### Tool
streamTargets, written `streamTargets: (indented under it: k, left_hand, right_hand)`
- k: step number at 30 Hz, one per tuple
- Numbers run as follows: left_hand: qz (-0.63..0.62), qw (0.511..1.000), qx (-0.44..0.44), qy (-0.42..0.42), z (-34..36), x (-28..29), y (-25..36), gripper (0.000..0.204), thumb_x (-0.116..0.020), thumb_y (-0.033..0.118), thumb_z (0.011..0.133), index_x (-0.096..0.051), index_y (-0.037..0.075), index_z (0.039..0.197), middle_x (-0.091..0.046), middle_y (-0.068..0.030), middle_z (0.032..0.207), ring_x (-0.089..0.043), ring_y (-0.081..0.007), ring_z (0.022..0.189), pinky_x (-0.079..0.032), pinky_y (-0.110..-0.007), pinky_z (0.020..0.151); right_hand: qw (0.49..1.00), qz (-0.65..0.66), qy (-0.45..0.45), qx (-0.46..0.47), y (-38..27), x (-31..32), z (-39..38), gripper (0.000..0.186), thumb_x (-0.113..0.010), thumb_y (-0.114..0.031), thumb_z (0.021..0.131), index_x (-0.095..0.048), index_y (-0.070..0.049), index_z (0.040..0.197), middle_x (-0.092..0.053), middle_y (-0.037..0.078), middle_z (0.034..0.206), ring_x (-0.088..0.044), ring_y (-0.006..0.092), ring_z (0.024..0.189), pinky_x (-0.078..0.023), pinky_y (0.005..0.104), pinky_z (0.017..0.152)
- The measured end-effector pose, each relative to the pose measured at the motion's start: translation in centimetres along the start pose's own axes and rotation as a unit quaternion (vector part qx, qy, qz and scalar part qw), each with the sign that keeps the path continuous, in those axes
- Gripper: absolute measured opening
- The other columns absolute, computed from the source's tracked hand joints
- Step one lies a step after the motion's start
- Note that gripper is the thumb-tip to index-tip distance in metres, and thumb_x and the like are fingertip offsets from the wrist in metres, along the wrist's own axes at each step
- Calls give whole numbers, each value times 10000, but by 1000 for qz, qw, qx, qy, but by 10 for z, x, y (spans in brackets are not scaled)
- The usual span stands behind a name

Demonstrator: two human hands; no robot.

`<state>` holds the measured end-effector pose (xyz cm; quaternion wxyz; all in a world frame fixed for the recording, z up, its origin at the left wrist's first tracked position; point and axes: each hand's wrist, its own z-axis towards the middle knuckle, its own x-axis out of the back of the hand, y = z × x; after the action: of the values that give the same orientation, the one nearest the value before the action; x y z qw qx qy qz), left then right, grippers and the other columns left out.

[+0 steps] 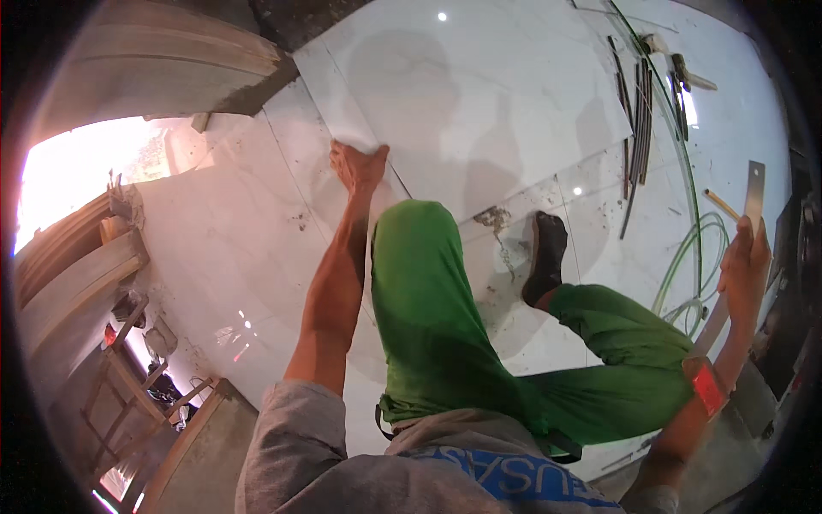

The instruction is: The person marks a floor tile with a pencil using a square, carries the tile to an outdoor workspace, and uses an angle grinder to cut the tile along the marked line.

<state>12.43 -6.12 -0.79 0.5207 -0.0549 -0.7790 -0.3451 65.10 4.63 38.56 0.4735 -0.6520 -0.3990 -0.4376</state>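
My left hand grips the lower edge of a narrow white tile piece with curled fingers and thumb, beside a large white tile. My right hand holds a flat metal straightedge upright at the right, with a yellow pencil also in its fingers. A red piece is at the straightedge's lower end, by my forearm. My green-trousered knee rests between my arms, and my dark-socked foot is on the tiled floor.
Several metal rods, a green hose and hand tools lie at the right. Cement-coloured stair-like slabs and a bright opening are at upper left, with wooden frames lower left. Dirt patches mark the floor.
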Motion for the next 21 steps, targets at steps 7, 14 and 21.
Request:
streamTargets:
  k: [7,14,21]
  left_hand:
    - [42,997,-64,16,-15,30,-60,1116,-920,316,662,-341,-150,1495,-485,-308,1449,-426,-452,1401,-323,-517,1217]
    - [-32,998,-60,7,-51,16,-56,891,-913,257,637,-534,-63,1376,-578,-264,1368,-480,-455,1338,-379,-525,1163]
    - [11,999,-34,-11,-98,31,-133,1074,-962,325,634,-420,-110,1453,-486,-278,1462,-431,-438,1403,-364,-504,1201]
  right_hand:
    - [998,59,-3,24,-2,-22,12,433,-447,-423,1137,-587,-20,1209,-476,16,617,-436,120,426,-371,321,412]
    - [993,36,45,107,3,-21,47,344,-452,-299,1128,-544,18,1225,-627,216,795,-622,381,642,-492,537,644]
    - [982,-9,48,181,-48,-54,38,151,-455,-118,1064,-515,2,1133,-666,307,912,-643,536,879,-474,655,800]
